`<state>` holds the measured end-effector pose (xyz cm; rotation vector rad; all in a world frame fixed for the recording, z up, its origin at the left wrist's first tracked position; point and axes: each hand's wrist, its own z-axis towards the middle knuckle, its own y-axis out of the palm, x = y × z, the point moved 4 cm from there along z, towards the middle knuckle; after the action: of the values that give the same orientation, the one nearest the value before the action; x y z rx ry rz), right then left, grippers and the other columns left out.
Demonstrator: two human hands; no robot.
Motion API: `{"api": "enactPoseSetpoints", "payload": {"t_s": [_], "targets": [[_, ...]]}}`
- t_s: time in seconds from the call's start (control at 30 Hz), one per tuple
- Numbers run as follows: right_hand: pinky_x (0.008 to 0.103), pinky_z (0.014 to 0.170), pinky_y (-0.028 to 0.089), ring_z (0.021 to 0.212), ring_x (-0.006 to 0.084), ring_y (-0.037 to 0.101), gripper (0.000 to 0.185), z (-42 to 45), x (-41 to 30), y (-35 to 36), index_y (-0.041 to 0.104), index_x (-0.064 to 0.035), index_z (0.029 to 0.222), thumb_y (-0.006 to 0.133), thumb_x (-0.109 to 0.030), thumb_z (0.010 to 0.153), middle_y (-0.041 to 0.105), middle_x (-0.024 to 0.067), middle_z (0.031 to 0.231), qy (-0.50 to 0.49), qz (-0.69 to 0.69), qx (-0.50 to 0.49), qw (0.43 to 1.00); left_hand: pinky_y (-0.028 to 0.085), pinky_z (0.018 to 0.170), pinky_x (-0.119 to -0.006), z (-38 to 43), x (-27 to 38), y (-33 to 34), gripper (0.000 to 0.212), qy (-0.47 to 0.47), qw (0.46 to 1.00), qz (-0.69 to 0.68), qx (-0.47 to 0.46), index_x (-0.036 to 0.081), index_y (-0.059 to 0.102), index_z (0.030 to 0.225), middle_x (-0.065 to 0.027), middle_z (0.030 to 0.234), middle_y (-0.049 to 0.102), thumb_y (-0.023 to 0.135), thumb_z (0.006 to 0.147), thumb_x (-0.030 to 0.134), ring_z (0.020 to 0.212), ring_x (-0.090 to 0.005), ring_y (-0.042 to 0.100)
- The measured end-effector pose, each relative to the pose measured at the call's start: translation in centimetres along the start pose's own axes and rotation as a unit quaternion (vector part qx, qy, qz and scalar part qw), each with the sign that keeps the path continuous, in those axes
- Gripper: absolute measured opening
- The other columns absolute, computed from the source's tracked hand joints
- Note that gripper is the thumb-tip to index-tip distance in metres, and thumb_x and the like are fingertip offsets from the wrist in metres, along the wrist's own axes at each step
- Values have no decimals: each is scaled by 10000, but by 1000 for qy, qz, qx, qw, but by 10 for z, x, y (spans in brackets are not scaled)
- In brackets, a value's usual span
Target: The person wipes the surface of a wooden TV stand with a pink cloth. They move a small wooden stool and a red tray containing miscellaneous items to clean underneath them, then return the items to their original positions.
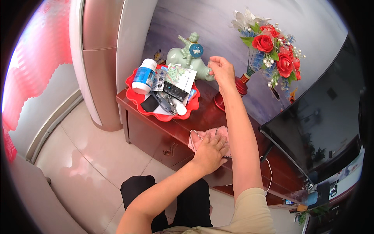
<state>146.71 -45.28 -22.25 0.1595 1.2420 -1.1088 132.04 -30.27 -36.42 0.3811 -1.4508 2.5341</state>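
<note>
My left hand (209, 153) lies flat, fingers spread, on a pink cloth (197, 139) with a patterned edge, near the front of a dark red wooden cabinet (181, 125). Raised at the back, my right hand (221, 70) has thumb and fingertips close together beside the head end of a pale green ceramic elephant figurine (187, 57) with a child rider; whether it touches or pinches something is unclear. In front of the figurine sits a red scalloped tray (165, 117). It holds a white and blue bottle (144, 76), a black remote control (175, 91), a blister pack, papers and small items.
A red vase (241, 85) with artificial flowers (271, 49) stands behind my right forearm. A large television (315, 117) is to the right, with a white cable (270, 169) near its stand. A tall appliance (100, 64) stands at the left beside a pink curtain (38, 58).
</note>
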Motion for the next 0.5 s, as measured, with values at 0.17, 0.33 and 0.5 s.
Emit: {"api": "enactPoseSetpoints", "payload": {"t_s": [0.17, 0.33, 0.5], "targets": [[282, 561, 449, 684, 145, 591, 405, 77, 35, 19, 603, 14, 1177, 699, -142, 816, 669, 88, 918, 10, -107, 60, 992, 194, 1144, -519, 1, -2, -6, 570, 24, 999, -22, -33, 74, 522, 1347, -146, 1453, 432, 521, 916, 447, 1378, -315, 333], [257, 464, 381, 616, 110, 530, 334, 96, 44, 36, 611, -7, 1103, 697, -156, 817, 638, 64, 831, 124, -109, -2, 986, 211, 1133, -519, 1, -8, -4, 587, 29, 998, -49, -33, 65, 507, 1361, -142, 1457, 426, 510, 922, 454, 1380, -322, 327], [240, 426, 342, 552, 88, 478, 206, 94, 33, 48, 632, -25, 988, 683, -141, 826, 599, 39, 750, 191, -37, -23, 981, 226, 1122, -529, 1, -9, -7, 585, 29, 998, -22, -59, 66, 505, 1367, -142, 1461, 420, 490, 931, 455, 1382, -327, 322]]}}
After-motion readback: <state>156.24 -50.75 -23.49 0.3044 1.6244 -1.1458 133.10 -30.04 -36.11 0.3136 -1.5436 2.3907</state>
